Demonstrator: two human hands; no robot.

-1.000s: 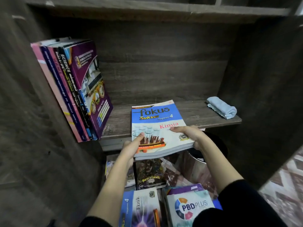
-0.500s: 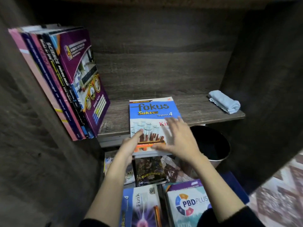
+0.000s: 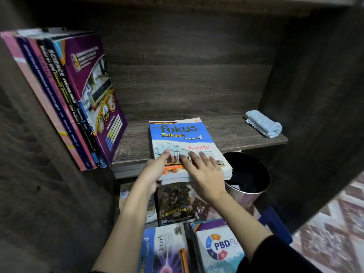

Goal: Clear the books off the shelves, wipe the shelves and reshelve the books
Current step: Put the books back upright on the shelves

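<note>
Straight, spread fingers [image 3: 197,159] of the right hand [image 3: 205,175] lie flat on the cover of a chemistry workbook [image 3: 183,134]. The left hand [image 3: 154,171] grips its near left corner, thumb on top and the other fingers hidden underneath. The blue-and-white paperback, titled "Fokus Sukses Tingkatan 4 Kimia", shows glass beakers beneath the fingertips. It lies face up on a dark wood-grain shelf [image 3: 232,133], its near end jutting past the front edge under both hands. Left of the hands, a row of books [image 3: 78,99] leans against the side wall; far right rests a folded pale-blue cloth [image 3: 264,124]. Below the wrists sit a metal bin [image 3: 246,196], loose books [image 3: 165,251] and a patterned rug [image 3: 334,223].
</note>
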